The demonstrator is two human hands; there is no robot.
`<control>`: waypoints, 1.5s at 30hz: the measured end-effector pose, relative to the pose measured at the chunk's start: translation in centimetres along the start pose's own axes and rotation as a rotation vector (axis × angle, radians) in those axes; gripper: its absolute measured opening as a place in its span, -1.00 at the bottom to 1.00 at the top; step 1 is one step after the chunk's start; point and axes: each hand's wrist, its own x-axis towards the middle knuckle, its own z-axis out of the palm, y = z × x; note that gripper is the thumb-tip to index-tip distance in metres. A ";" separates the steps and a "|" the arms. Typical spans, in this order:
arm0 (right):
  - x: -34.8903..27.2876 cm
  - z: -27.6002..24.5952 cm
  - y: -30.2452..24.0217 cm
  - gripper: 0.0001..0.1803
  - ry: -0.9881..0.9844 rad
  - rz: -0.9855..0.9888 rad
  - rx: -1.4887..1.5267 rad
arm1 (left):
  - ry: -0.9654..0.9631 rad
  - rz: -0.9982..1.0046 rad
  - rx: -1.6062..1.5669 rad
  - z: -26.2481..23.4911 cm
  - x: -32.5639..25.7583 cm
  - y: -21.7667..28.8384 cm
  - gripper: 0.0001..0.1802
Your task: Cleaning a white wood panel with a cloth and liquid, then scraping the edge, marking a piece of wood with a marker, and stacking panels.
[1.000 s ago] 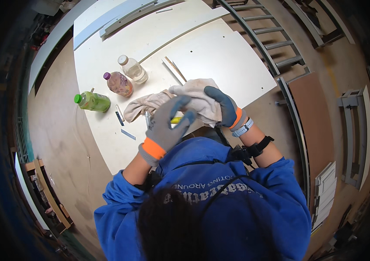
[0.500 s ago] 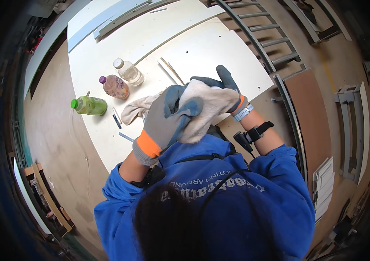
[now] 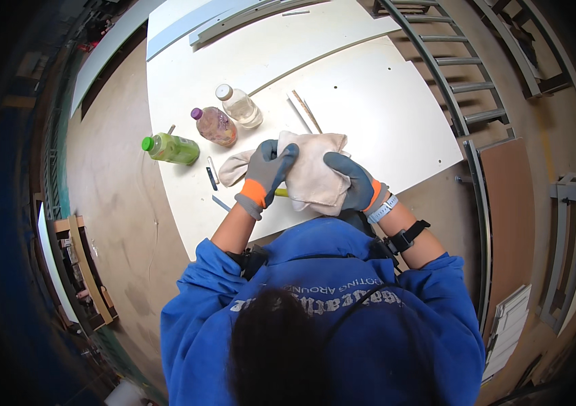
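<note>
A folded off-white cloth [image 3: 315, 169] is held up between my two gloved hands, over the near part of the white table. Its left edge is pinched in my left hand [image 3: 269, 170], thumb on top. My right hand [image 3: 355, 181] grips the right side with the thumb over the cloth and the other fingers mostly hidden. Both gloves are grey-blue with orange cuffs. Beside my left hand a second crumpled cloth [image 3: 235, 169] lies on the table. Just under the held cloth a yellow-green object [image 3: 281, 192] shows in part; its kind is unclear.
On the white table [image 3: 396, 101] stand a clear bottle [image 3: 242, 108], a purple-capped bottle [image 3: 215, 127] and a green bottle [image 3: 174, 149]. Thin strips [image 3: 306, 111] lie beyond the cloth, a small dark tool [image 3: 211, 177] to the left. A roller rack [image 3: 460, 61] borders the right.
My right hand has turned from spread fingers to gripping the cloth's right side. My left hand has shifted its hold to the left edge, and the cloth now hangs flatter. The whole view has shifted.
</note>
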 end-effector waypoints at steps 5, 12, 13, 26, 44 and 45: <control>-2.4 -2.6 -0.7 -0.31 0.329 0.351 1.111 | 0.413 -0.066 0.060 -5.7 8.6 -8.0 -0.13; -11.1 -3.4 -6.4 -0.30 0.794 0.330 0.867 | 0.701 0.057 0.206 -4.0 15.9 -6.6 0.27; -12.1 -3.3 -7.0 -0.30 0.836 0.309 0.843 | 0.750 0.040 0.178 -3.4 16.9 -7.1 0.29; -19.5 -2.6 -10.0 -0.37 1.030 0.168 0.541 | 0.825 0.348 0.180 -3.6 21.5 -12.4 -0.17; -0.7 -29.0 1.4 -0.39 1.369 0.482 -0.573 | 0.674 0.243 -0.105 -6.2 -11.8 -5.9 -0.42; -2.2 -32.2 7.7 -0.46 1.379 0.398 -0.987 | 0.640 0.271 -0.048 -5.4 -12.5 -3.9 -0.43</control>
